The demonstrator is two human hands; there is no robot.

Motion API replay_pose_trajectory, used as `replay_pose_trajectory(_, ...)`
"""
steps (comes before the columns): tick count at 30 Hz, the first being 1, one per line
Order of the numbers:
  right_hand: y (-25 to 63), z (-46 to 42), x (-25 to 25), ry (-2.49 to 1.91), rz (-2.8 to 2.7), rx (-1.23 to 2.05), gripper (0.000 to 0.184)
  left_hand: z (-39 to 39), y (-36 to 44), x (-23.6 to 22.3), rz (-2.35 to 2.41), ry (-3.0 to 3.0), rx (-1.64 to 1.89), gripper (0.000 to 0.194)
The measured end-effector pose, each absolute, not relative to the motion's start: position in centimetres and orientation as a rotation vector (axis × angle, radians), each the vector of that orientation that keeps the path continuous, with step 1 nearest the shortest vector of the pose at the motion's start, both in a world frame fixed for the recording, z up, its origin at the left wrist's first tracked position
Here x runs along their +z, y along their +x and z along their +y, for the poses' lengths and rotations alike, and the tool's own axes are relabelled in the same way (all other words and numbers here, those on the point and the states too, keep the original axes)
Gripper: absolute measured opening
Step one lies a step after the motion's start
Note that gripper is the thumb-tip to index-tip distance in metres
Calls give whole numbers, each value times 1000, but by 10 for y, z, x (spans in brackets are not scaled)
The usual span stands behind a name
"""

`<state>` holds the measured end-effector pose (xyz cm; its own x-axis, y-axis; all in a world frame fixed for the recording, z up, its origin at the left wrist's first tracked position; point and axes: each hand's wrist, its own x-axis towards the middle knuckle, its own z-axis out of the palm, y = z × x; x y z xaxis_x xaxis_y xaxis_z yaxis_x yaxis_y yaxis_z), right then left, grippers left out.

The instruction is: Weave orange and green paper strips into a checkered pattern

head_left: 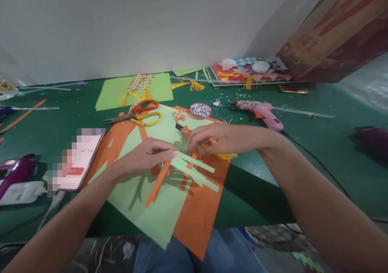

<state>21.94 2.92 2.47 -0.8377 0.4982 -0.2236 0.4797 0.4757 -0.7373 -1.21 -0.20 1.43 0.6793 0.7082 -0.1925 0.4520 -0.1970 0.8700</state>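
Observation:
My left hand (pixel 145 155) pinches the ends of several light green and orange paper strips (pixel 189 168) above a light green sheet (pixel 145 208) lying on an orange sheet (pixel 203 212). Opposite it, my right hand (pixel 218 139) has its fingers curled down onto the same strips, near a yellow object (pixel 226 156) partly hidden under the hand. Both hands meet over the middle of the sheets.
Scissors with red and yellow handles (pixel 138 113), a small dish of beads (pixel 200 110) and a pink glue gun (pixel 262 113) lie behind the sheets on the green table (pixel 333 143). A phone (pixel 80 159) is at left. Finished woven paper crafts (pixel 248 70) and a cardboard box (pixel 336 34) stand at back right.

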Motion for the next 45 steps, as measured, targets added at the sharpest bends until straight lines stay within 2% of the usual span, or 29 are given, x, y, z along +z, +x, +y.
replay_pose_trajectory(7,214,27,24,-953,-2673,1261,13,-2,-12,13,935,1831,296,42)
replay_pose_trajectory(30,206,18,31,-913,-2565,1152,21,-1,-12,13,914,1862,341,43)
replay_pose_trajectory(42,202,13,25,-944,-2525,898,51,0,-14,9,888,1869,362,42)
replay_pose_trajectory(45,205,15,23,-947,-2503,821,49,0,-14,10,889,1846,402,42)
